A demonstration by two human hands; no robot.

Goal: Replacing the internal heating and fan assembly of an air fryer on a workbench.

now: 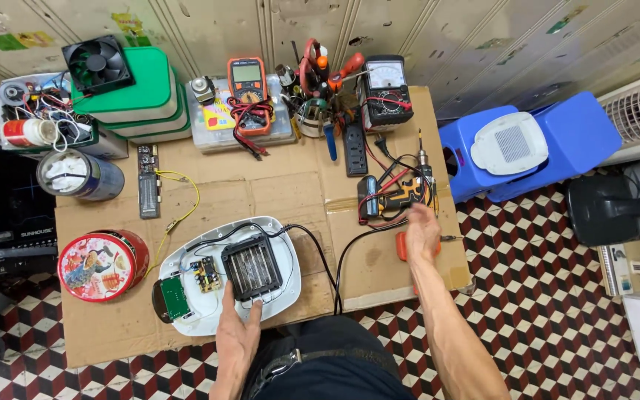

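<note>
Brown cardboard sheet (275,185) over chequered floor tiles (557,244), cluttered with tools.

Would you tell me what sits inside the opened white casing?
Inside the white casing: a black finned heater block, two circuit boards and black wires. The left hand covers its near edge.

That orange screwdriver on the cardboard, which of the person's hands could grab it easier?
Probably the right hand: it already lies over the orange screwdriver. The left hand is busy at the opened white heater, touching its black grille block.
</note>
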